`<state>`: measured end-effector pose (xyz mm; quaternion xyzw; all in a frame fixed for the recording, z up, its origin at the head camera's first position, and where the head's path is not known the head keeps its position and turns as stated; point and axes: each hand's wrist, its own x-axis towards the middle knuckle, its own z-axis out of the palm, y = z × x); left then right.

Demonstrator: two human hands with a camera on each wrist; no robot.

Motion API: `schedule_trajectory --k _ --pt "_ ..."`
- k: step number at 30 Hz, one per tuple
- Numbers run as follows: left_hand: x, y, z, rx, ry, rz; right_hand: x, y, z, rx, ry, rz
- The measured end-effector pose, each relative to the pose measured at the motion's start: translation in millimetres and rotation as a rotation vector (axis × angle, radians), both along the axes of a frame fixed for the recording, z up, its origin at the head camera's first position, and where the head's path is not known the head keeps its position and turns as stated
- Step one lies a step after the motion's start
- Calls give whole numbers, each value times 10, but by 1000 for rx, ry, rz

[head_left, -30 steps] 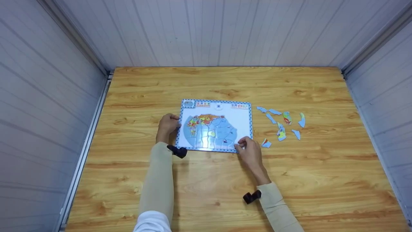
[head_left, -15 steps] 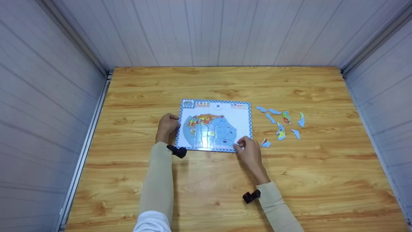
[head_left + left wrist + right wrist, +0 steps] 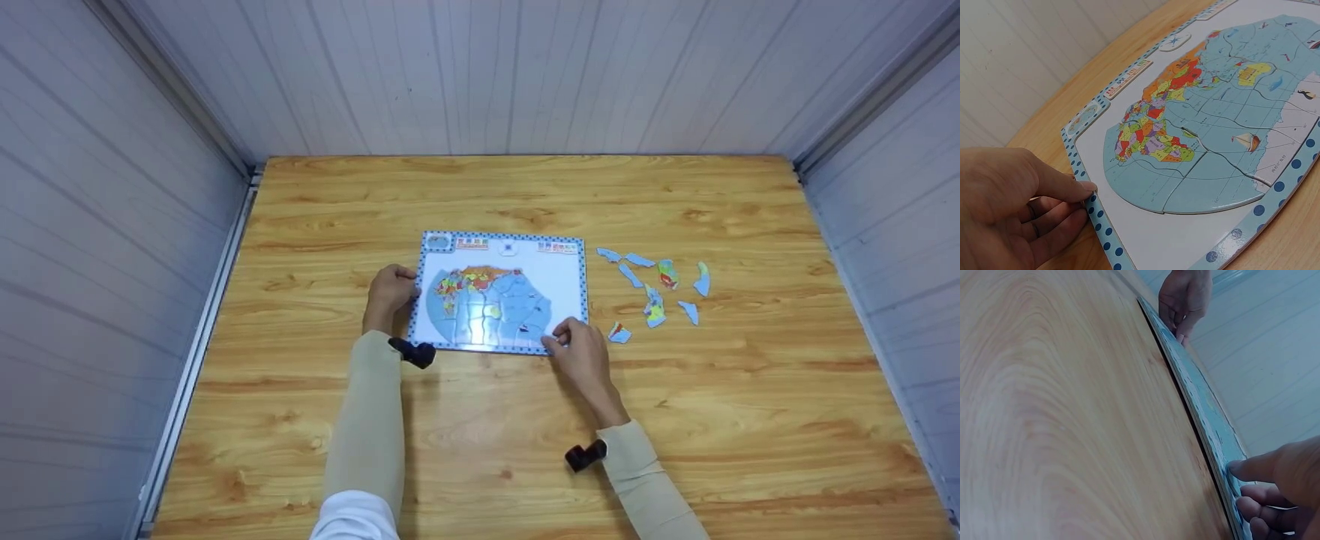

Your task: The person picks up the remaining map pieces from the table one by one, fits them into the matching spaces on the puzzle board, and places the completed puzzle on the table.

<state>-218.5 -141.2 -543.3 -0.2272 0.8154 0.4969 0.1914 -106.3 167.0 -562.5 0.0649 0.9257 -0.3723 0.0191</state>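
Note:
A flat jigsaw puzzle board (image 3: 574, 285) with a dotted blue border lies on the table, carrying a partly assembled world map (image 3: 1224, 146). Along its left edge, my left hand (image 3: 391, 292) grips the board, thumb on the border and fingers bent against the side. My right hand (image 3: 585, 356) is at the lower right corner. Its thumb touches the edge of the map's lower right piece (image 3: 531, 330), while the other fingers bend beside it over the white area. Under the right fingertips, the details are partly hidden.
Several loose puzzle pieces (image 3: 654, 306) are scattered right of the board, one piece (image 3: 619, 332) close to my right hand. The wooden table (image 3: 480, 450) is bounded by pale panel walls (image 3: 480, 75) at the back and both sides.
My right hand has shifted very slightly left, its thumb staying at the map's lower right edge. The left hand keeps its grip on the board's left edge.

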Motion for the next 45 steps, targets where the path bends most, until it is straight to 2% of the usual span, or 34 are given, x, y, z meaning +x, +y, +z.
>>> schedule_trajectory --k 5,12,23,35,42,45 --pt "1 -4 -1 13 10 3 -11 -8 2 14 4 4" --pt "17 -20 7 -13 38 -30 -21 -31 -5 17 -1 10" --pt "-4 19 -24 8 -27 29 3 -56 7 51 -2 18" --pt "-4 4 -8 25 -28 21 -11 -67 25 63 -14 -2" --pt "18 7 29 -12 16 -14 -3 -57 5 74 50 28" --pt "16 10 26 -3 10 -7 9 -48 4 65 38 26"
